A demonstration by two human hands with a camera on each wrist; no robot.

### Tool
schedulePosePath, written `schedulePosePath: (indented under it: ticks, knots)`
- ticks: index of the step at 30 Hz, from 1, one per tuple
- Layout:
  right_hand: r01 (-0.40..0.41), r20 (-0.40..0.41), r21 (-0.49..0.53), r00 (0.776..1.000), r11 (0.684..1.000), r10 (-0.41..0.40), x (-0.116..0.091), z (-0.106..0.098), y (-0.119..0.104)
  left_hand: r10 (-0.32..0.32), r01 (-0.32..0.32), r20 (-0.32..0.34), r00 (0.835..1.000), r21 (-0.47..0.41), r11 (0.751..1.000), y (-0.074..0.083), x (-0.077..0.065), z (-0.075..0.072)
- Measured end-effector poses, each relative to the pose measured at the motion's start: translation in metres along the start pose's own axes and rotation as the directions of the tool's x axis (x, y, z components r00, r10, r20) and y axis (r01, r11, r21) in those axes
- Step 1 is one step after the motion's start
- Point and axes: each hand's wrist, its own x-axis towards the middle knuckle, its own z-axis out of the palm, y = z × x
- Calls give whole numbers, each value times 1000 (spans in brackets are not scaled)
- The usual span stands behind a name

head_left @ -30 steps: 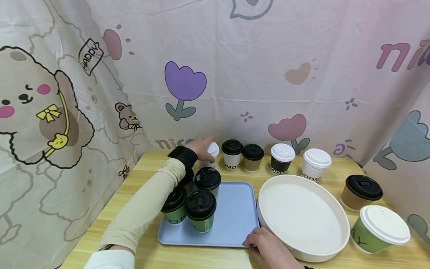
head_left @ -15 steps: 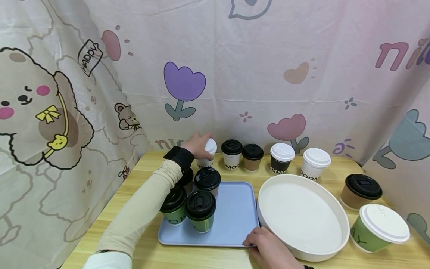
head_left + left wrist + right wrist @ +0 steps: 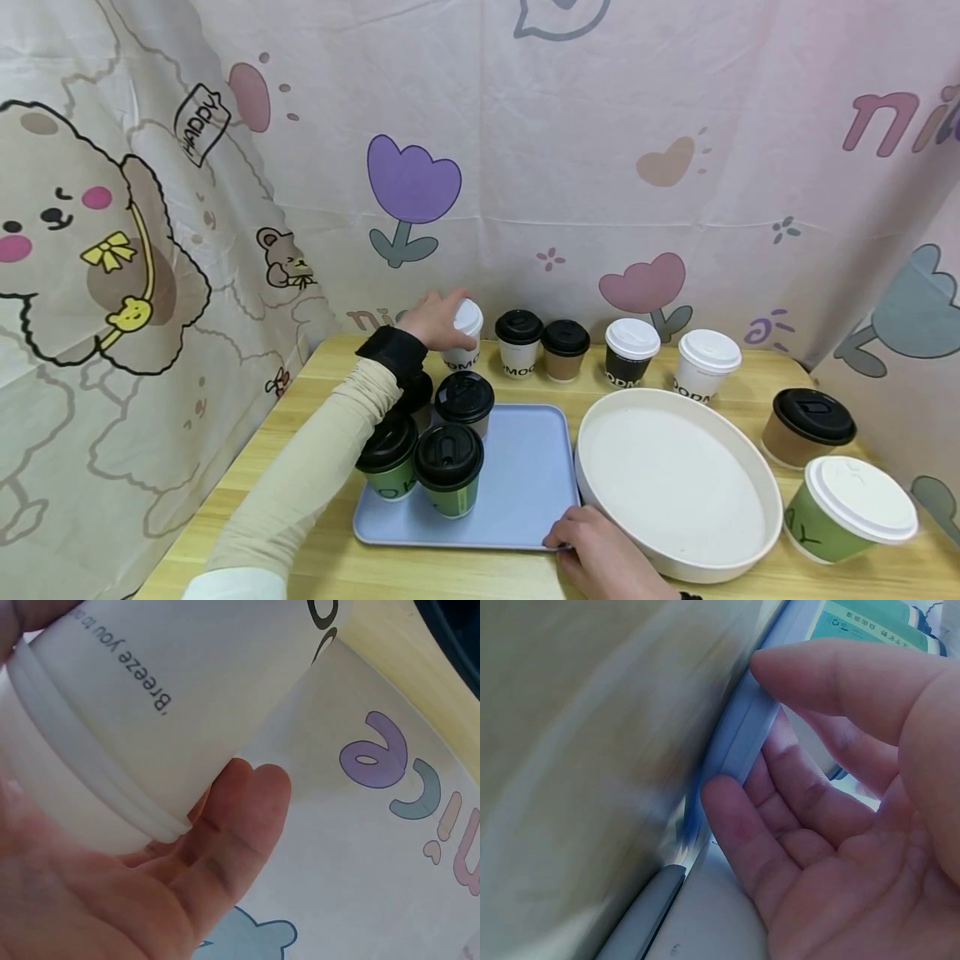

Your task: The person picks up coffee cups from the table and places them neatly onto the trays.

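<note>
At the back of the table, my left hand (image 3: 437, 322) grips a white paper cup with a white lid (image 3: 467, 320). The left wrist view shows the fingers (image 3: 255, 802) curled around the lidded end of this cup (image 3: 187, 697). My right hand (image 3: 600, 552) holds the front right corner of a blue tray (image 3: 525, 483), and in the right wrist view its fingertips lie against the tray's edge (image 3: 742, 727). Two green cups with black lids (image 3: 450, 462) (image 3: 388, 462), a brown cup with a black lid (image 3: 465, 400) and another black-lidded cup, partly behind my forearm, stand on the tray's left side.
A round white tray (image 3: 675, 483) sits right of the blue one. Along the back stand white (image 3: 519, 343), brown (image 3: 564, 350), black (image 3: 630, 353) and white (image 3: 705, 365) cups. A brown cup (image 3: 806, 427) and a green cup (image 3: 847, 510) stand at right.
My left hand has closed around the white cup and shifted slightly left and back with it. The right hand and the tray have stayed in place.
</note>
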Motion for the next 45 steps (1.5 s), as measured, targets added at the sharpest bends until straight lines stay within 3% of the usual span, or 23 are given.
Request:
schedulePosePath:
  ticks: [8, 14, 23, 31, 41, 45]
  knots:
    - [-22, 24, 14, 999, 1000, 21, 1, -1, 1, 37, -37, -7, 999, -75, 996, 5, -9, -15]
    - [-19, 26, 13, 999, 1000, 19, 1, -2, 0, 63, -64, -17, 998, -60, 996, 10, -14, -21]
    - [-25, 30, 14, 999, 1000, 25, 1, -2, 0, 133, -132, 7, 991, -36, 991, 25, -19, -23]
    - [-31, 32, 15, 999, 999, 30, 0, -2, 0, 188, -189, -38, 982, -39, 981, 39, -25, -26]
    - [-33, 33, 8, 999, 999, 33, 0, -2, 0, 275, -275, -11, 961, -45, 960, 54, -29, -19]
    - [-37, 36, 3, 999, 999, 37, 1, -2, -1, 294, -292, 28, 955, -58, 955, 60, -32, -16]
